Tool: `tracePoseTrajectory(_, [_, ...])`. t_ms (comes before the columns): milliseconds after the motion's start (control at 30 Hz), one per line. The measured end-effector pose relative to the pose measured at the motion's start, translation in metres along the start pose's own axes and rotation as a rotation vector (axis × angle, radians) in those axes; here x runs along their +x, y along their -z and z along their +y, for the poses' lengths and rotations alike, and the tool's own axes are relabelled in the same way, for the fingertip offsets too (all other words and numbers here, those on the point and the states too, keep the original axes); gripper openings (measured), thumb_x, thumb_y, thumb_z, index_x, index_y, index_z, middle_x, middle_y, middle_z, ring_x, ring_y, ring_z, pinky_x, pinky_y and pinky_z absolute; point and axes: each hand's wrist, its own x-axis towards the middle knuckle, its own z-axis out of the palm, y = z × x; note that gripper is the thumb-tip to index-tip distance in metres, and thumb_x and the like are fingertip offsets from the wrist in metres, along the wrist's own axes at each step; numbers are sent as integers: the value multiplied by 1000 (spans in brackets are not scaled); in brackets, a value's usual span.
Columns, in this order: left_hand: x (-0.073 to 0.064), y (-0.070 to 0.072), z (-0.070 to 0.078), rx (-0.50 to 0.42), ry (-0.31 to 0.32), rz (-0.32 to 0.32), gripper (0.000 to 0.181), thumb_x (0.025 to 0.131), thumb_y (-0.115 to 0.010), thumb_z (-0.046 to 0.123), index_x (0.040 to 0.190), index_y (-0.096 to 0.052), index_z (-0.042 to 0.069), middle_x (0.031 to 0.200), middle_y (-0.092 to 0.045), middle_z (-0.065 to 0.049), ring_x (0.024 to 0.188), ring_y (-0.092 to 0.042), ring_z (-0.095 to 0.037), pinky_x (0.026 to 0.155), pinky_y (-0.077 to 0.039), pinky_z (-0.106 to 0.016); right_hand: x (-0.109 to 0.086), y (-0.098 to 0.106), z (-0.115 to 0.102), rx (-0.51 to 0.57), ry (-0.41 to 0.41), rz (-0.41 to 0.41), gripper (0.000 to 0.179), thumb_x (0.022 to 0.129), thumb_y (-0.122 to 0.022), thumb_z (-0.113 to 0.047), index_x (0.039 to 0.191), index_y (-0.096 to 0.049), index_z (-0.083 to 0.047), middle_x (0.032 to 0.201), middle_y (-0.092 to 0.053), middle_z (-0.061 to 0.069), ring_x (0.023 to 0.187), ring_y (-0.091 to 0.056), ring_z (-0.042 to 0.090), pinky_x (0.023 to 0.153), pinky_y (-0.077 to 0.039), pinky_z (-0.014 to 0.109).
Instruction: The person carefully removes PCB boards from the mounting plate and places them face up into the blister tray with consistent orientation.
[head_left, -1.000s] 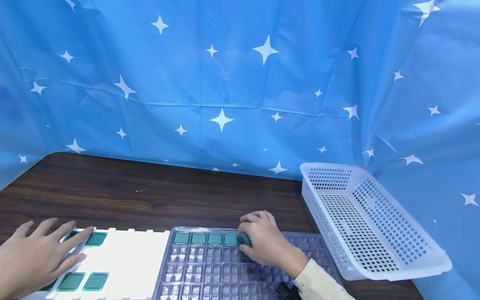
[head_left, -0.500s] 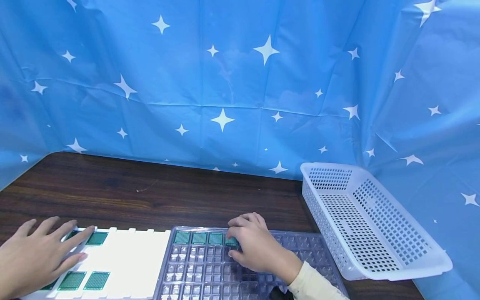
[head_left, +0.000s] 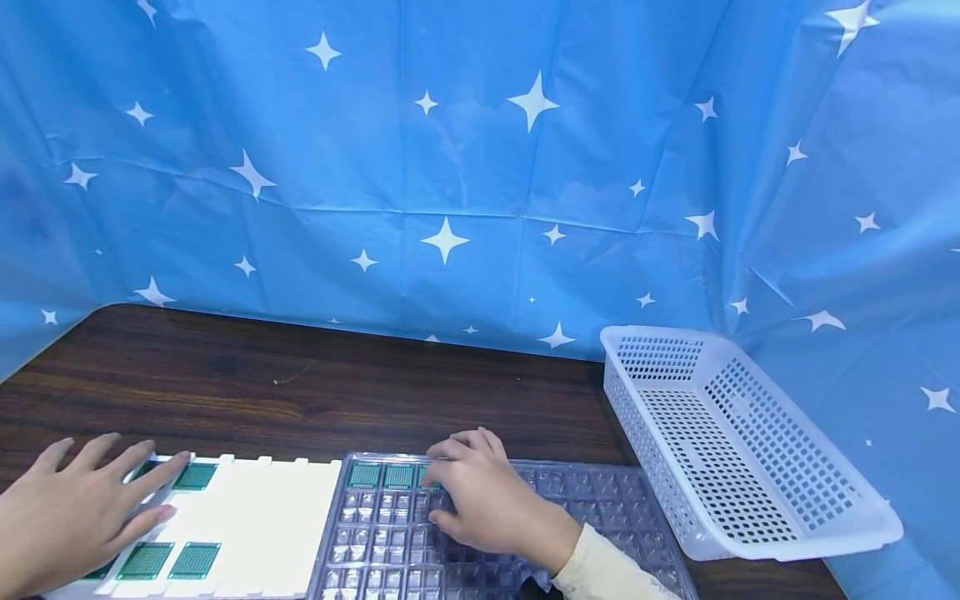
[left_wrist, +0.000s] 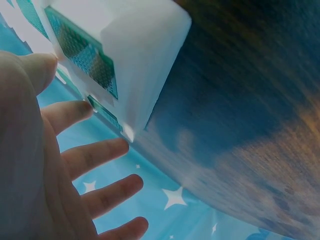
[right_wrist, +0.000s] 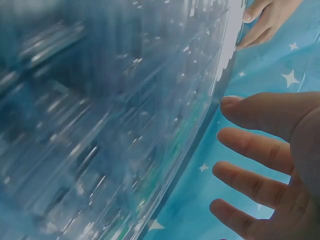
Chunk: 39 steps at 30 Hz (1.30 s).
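Observation:
My left hand (head_left: 82,508) lies with fingers spread over the left part of a white slotted holder (head_left: 258,517), thumb and index finger beside green perforated circuit boards. One board (head_left: 195,477) shows at the index fingertip; others (head_left: 193,561) sit nearer the front edge. My right hand (head_left: 480,500) hovers over the back row of a clear plastic compartment tray (head_left: 450,567), fingers extended and nothing between them in the right wrist view. Small green boards (head_left: 364,476) fill the leftmost compartments of that row. Under the right fingertips another board (head_left: 429,477) is partly covered.
A white perforated basket (head_left: 720,450) stands right of the tray, its near corner overlapping the tray's edge in the head view. Dark wooden tabletop (head_left: 337,383) stretches behind both holders. A blue star-patterned curtain (head_left: 480,167) hangs behind and at the sides.
My right hand has let go of a green board in the tray's back row and moved left along that row, covering boards that showed before. The left hand stays where it was.

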Motion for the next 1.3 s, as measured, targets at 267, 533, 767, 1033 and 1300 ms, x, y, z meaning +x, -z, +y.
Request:
tracePoseTrajectory(267, [1,-6,0,-10,0,-7,68,88,-49,71,131,-61,20,125,-61,-21,112,-51,-53,96,-34,-75,7,0,-10,2,27,-7,23,90,-72,-32,111,-70,-24,139,-56,-1,132,-45,26,114,-32,57])
tracePoseTrajectory(533, [1,-1,3,-10,6,-10,65,87,-53,67,131,-61,20,124,-61,-21,112,-51,-53,97,-33,-75,11,1,-17,1,28,-22,23,90,-72,-33,112,-70,-26,140,-56,-3,134,-44,24,115,-31,56])
tracePoseTrajectory(767, [0,4,3,-17,8,-27,72,88,-45,73,131,-61,18,124,-61,-22,113,-51,-54,97,-33,-75,13,-2,-22,12,45,-23,23,90,-72,-32,113,-70,-26,140,-56,-4,135,-44,24,115,-31,57])
tracePoseTrajectory(1033, [4,-8,-1,-26,6,-33,87,85,-24,84,132,-59,20,125,-60,-22,113,-50,-54,97,-32,-76,17,-4,-31,2,76,-5,21,89,-72,-31,110,-71,-26,138,-58,-5,134,-45,23,115,-33,55])
tracePoseTrajectory(1300, [4,-5,-1,-44,10,-51,97,82,-11,86,133,-59,18,127,-59,-24,114,-49,-56,98,-30,-76,22,-6,-40,-16,84,-28,25,91,-70,-34,115,-70,-29,137,-58,-7,135,-45,21,116,-32,54])
